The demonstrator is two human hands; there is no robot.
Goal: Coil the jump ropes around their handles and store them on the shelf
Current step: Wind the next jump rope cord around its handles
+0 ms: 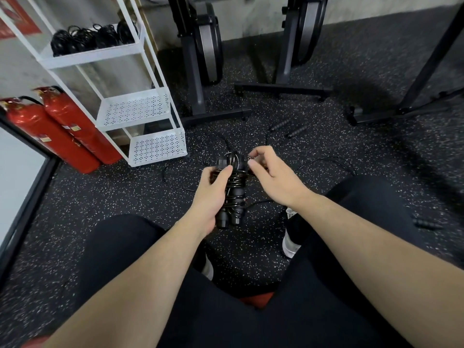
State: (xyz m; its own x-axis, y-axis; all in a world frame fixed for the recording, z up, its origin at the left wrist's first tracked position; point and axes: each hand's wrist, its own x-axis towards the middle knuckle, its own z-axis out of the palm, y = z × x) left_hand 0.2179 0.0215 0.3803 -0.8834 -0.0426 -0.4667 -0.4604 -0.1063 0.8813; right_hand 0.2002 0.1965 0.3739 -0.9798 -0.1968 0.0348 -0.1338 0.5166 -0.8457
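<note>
Black cord is wound tightly around a pair of jump rope handles [232, 194], which the left hand [213, 194] grips around their middle, holding the bundle above the speckled floor [125, 197]. The right hand [272, 174] pinches the loose end of the cord between thumb and forefinger just beside the top of the bundle. Another jump rope [288, 129] lies uncoiled on the floor beyond. Coiled ropes [93, 37] sit on the top tier of the white shelf [140, 106].
</note>
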